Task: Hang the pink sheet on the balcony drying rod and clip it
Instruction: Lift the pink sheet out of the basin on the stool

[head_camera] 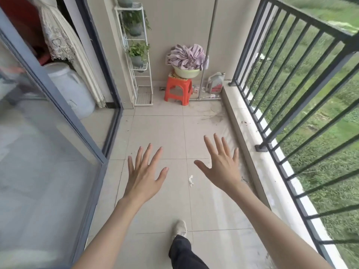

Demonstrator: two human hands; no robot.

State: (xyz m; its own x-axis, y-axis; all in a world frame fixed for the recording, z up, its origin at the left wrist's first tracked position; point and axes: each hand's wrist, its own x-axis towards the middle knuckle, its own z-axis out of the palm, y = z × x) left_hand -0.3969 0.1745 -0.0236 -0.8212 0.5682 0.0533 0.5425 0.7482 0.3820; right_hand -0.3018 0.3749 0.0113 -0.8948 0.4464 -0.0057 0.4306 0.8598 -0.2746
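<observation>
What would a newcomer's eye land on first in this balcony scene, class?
Two bare hands, left hand and right hand, spread open and empty over the tiled floor in the foreground. Beyond them, at the far wall, the crumpled pink sheet heaps in a pale basin on an orange stool.

Home apartment balcony: tiled floor [159, 136], metal railing [291, 78] over grass, sliding glass door [48, 133], plant shelf [138, 55], laundry basin [186, 71] on stool [177, 90].
</observation>
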